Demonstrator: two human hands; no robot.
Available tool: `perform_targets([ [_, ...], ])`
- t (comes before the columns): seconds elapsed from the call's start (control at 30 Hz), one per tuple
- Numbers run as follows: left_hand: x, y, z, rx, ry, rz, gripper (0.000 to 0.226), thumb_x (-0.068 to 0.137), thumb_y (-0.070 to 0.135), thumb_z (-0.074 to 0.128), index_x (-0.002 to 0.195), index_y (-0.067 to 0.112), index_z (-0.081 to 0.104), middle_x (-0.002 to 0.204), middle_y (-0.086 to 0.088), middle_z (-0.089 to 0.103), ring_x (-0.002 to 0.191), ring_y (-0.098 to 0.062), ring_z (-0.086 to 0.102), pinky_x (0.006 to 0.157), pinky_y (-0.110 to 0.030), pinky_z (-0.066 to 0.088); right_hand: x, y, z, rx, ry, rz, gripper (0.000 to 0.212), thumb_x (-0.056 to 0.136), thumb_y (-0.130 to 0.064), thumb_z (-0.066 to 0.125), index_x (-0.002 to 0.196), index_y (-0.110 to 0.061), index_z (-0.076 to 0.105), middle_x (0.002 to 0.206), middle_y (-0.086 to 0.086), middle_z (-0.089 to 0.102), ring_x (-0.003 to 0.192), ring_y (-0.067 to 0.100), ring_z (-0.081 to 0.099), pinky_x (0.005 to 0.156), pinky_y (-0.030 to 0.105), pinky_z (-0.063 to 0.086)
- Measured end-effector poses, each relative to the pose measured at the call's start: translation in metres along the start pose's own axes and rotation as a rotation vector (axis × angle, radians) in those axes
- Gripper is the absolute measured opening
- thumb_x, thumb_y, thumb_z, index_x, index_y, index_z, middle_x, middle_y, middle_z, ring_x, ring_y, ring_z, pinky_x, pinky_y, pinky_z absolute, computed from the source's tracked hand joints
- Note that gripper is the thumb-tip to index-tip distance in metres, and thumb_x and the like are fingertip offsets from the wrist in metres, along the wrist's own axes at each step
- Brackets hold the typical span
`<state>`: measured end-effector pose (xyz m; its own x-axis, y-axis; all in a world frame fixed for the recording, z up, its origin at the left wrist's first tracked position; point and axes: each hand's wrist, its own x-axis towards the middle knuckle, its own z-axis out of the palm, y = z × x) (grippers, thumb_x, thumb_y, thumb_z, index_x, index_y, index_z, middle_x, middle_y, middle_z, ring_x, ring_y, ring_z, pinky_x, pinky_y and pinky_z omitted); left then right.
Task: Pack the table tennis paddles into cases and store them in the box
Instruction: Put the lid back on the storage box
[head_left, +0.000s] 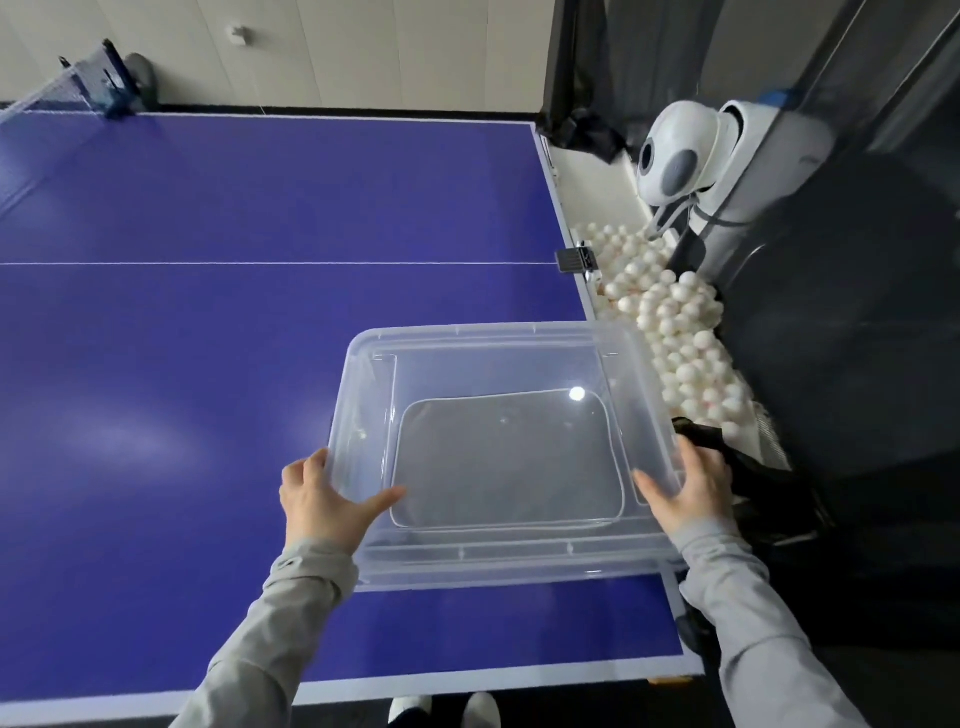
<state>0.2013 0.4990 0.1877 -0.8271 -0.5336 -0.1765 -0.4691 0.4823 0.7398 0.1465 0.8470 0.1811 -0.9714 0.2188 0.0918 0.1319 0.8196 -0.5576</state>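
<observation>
While gripped on both sides, clear box (363, 415) rests on the near right corner of blue counter (208, 312), its right edge reaching a little past the counter edge. Left hand (324, 501) holds the left wall, thumb stretched inside over the rim, other fingers outside against the plastic. Right hand (685, 493) holds the right wall in the same way, thumb inside, palm and fingers outside. Inside, on the bottom, lies one flat grey case (506, 462) with a thin white border, rectangular with rounded corners, filling most of the floor; closed, so cannot tell what is in it. Small bright spot of light on the plastic near the case's far right corner. Grey sleeves (270, 623) on both arms. Just beside the right hand, a black bag (769, 493), partly hidden by the box wall. Beyond the right edge of the counter, a white tray full of white balls (675, 322), and behind it a white ball machine (675, 161). At far left, net (47, 93) with its dark clamp. Below the counter edge, two white shoe tips (447, 709).
</observation>
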Motion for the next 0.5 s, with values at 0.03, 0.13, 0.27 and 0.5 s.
perform_targets([
  [0.03, 0.0002, -0.0007, 0.0005, 0.001, -0.005, 0.001, 0.100, 0.055, 0.033, 0.089, 0.137, 0.006, 0.039, 0.135, -0.010, 0.035, 0.129, -0.028, 0.033, 0.111, -0.041, 0.030, -0.0004, 0.0014, 0.0010, -0.011, 0.000, 0.005, 0.065, 0.068, -0.011, 0.081, 0.122, 0.010, 0.052, 0.116, 0.033, 0.049, 0.113, 0.045, 0.043, 0.102, 0.048, 0.033],
  [0.13, 0.0009, -0.0007, 0.0021, 0.000, -0.010, -0.002, 0.100, 0.054, 0.033, 0.090, 0.136, 0.006, 0.039, 0.134, -0.009, 0.034, 0.127, -0.027, 0.037, 0.109, -0.040, 0.033, -0.0021, 0.0026, 0.0028, -0.004, 0.005, 0.006, 0.064, 0.067, -0.009, 0.081, 0.121, 0.011, 0.053, 0.114, 0.033, 0.050, 0.112, 0.046, 0.044, 0.101, 0.048, 0.033],
  [0.27, 0.0007, -0.0013, 0.0030, -0.006, -0.016, -0.011, 0.100, 0.053, 0.034, 0.090, 0.135, 0.009, 0.040, 0.132, -0.007, 0.034, 0.124, -0.025, 0.040, 0.107, -0.037, 0.035, -0.0029, 0.0050, 0.0045, -0.001, 0.021, 0.000, 0.063, 0.065, -0.005, 0.082, 0.118, 0.014, 0.054, 0.114, 0.036, 0.051, 0.112, 0.049, 0.045, 0.100, 0.050, 0.033],
  [0.5, -0.0020, -0.0024, 0.0023, 0.008, -0.015, 0.006, 0.101, 0.054, 0.035, 0.089, 0.137, 0.008, 0.038, 0.133, -0.008, 0.035, 0.124, -0.026, 0.040, 0.107, -0.038, 0.034, -0.0043, 0.0076, 0.0050, -0.024, 0.009, -0.016, 0.063, 0.066, -0.006, 0.081, 0.119, 0.015, 0.052, 0.118, 0.037, 0.049, 0.115, 0.050, 0.043, 0.102, 0.050, 0.031],
])
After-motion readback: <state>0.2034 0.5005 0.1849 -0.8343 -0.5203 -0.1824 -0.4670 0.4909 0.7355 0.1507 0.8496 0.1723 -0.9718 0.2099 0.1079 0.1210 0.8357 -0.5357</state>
